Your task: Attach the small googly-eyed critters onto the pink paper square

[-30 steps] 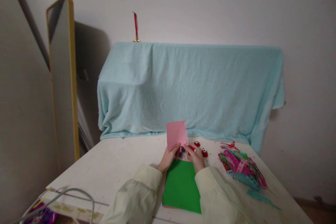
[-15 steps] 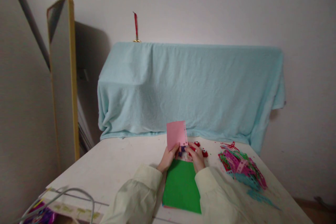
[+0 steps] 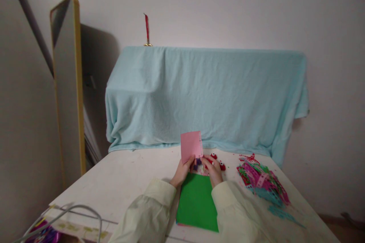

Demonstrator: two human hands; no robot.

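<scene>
left hand (image 3: pixel 182 171) and right hand (image 3: pixel 213 171) both pinching upright pink paper (image 3: pixel 191 145); green sheet (image 3: pixel 196 201) at 6 o'clock on desk (image 3: pixel 122 182).

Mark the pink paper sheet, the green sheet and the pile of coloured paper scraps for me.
pink paper sheet (image 3: pixel 191 145): head view, middle of its upright face above the hands.
green sheet (image 3: pixel 197 202): head view, middle of its bare surface between the sleeves.
pile of coloured paper scraps (image 3: pixel 262 180): head view, centre of the heap.
</scene>
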